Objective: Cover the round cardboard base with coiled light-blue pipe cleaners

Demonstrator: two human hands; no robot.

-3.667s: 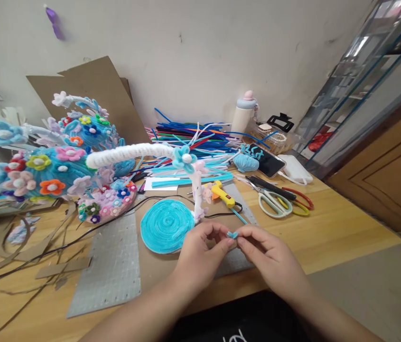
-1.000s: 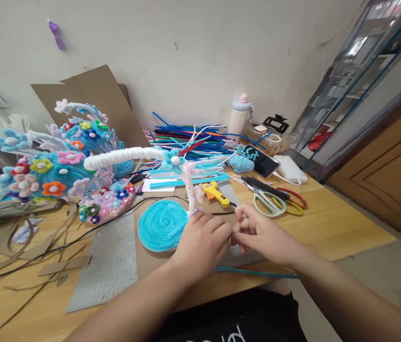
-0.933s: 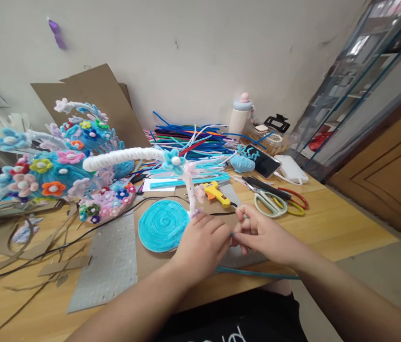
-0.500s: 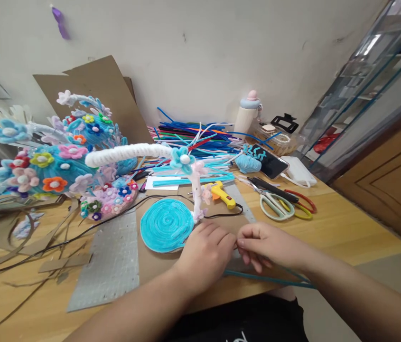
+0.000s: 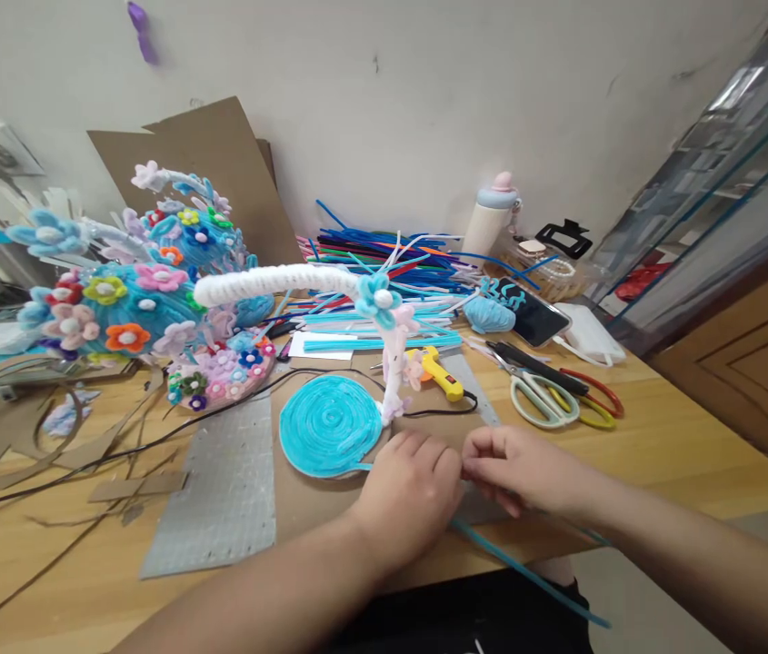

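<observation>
Glue gun [image 5: 443, 375] beyond the hands, scissors [image 5: 545, 401] rightward.

Craft workspace with glue gun [image 5: 443, 377]

The left hand [image 5: 414, 495] and the right hand [image 5: 526, 468] are bare, and so are the wrists. The left forearm [image 5: 274, 581] and right forearm [image 5: 697, 554] are uncovered as far as they show. Below the near edge of the table [image 5: 683, 427] lies plain black clothing [image 5: 465, 613], with a small white mark [image 5: 479, 646] at the very bottom of the view; its shape is too cut off to read. The type of garment is unclear.
</observation>
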